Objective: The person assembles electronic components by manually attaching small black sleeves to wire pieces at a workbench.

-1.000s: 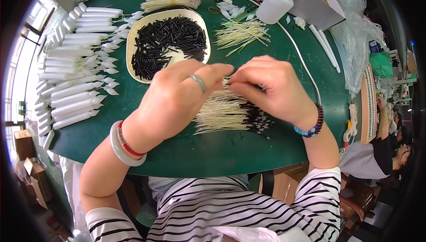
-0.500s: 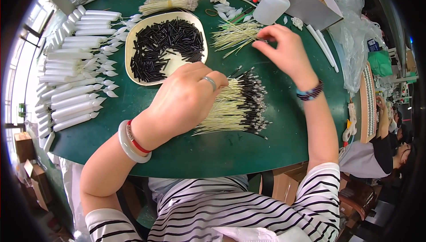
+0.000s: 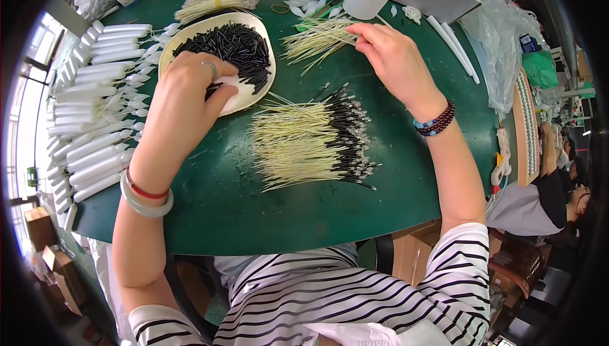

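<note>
While left hand (image 3: 190, 95) dips into dish (image 3: 254, 92), right hand (image 3: 393, 60) pinches wires (image 3: 317, 38).

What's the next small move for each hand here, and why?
Probably pinch and lift. The left hand has its fingertips down among the black tubes in the cream dish; the right hand touches the loose pale sticks. The finished pile shows sticks capped in black, so likely one piece each, brought together.
</note>
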Demonstrator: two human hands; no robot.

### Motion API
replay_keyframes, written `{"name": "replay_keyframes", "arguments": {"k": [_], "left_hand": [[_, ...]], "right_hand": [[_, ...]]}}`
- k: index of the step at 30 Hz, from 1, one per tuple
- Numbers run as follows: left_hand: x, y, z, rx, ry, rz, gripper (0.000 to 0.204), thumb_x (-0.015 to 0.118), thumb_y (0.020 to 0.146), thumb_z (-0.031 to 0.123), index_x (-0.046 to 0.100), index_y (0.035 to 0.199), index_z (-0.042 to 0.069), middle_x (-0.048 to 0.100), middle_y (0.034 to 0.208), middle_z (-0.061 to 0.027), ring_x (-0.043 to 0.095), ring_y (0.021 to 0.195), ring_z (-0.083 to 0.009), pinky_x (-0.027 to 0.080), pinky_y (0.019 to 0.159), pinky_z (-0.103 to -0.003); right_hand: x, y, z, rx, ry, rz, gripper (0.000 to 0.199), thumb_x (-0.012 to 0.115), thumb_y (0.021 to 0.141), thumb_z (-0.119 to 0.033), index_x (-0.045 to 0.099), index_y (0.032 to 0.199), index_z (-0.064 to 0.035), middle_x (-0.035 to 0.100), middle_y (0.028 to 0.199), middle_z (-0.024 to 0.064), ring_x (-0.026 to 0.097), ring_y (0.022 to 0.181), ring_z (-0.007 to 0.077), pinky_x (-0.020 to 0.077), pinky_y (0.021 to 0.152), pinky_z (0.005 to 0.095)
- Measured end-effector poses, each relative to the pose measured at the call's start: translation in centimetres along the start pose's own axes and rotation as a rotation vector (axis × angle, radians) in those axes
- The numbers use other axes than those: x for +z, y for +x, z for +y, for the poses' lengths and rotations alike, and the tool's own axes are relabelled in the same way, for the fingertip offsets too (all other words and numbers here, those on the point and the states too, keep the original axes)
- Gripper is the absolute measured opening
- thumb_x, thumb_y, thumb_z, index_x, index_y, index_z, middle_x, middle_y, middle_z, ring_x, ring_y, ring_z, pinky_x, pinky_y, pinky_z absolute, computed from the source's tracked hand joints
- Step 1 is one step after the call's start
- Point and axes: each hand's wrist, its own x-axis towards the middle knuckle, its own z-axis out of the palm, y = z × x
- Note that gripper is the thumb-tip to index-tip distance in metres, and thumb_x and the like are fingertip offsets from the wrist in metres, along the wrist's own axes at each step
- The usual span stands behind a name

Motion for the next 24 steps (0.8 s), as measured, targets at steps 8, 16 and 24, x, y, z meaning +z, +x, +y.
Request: {"name": "replay_keyframes", "arguments": {"k": [8, 16, 24], "left_hand": [[0.1, 0.4, 0.0, -0.087, -0.031, -0.144, 0.012, 0.067, 0.076, 0.004, 0.066, 0.087, -0.002, 0.063, 0.081, -0.0125, 0.06, 0.079, -0.028, 0.047, 0.072, -0.036], [0.4, 0.5, 0.2, -0.133, -0.164, -0.107, 0.017, 0.069, 0.075, 0.006, 0.068, 0.09, -0.001, 0.064, 0.085, -0.0133, 0.061, 0.079, -0.0261, 0.049, 0.07, -0.034], [1.7, 1.4, 0.3, -0.035, -0.145, -0.102, 0.013, 0.069, 0.074, 0.008, 0.068, 0.083, 0.0, 0.064, 0.082, -0.0123, 0.06, 0.08, -0.0296, 0.047, 0.072, -0.038]], "right_hand": [[-1.4, 0.2, -1.4, -0.032, -0.037, -0.059, 0.023, 0.055, 0.08, 0.004, 0.06, 0.103, 0.0003, 0.062, 0.091, 0.0143, 0.06, 0.079, 0.0323, 0.0494, 0.073, 0.0395], [-1.9, 0.5, -4.9, -0.009, 0.173, -0.012, 0.01, 0.057, 0.086, -0.003, 0.062, 0.095, -0.0021, 0.06, 0.082, 0.0127, 0.058, 0.07, 0.0293, 0.047, 0.062, 0.0351], [-1.0, 0.1, -6.3, -0.003, 0.283, -0.086, 0.009, 0.061, 0.086, -0.008, 0.062, 0.092, -0.0023, 0.062, 0.082, 0.012, 0.06, 0.071, 0.0292, 0.0486, 0.064, 0.0341]]}}
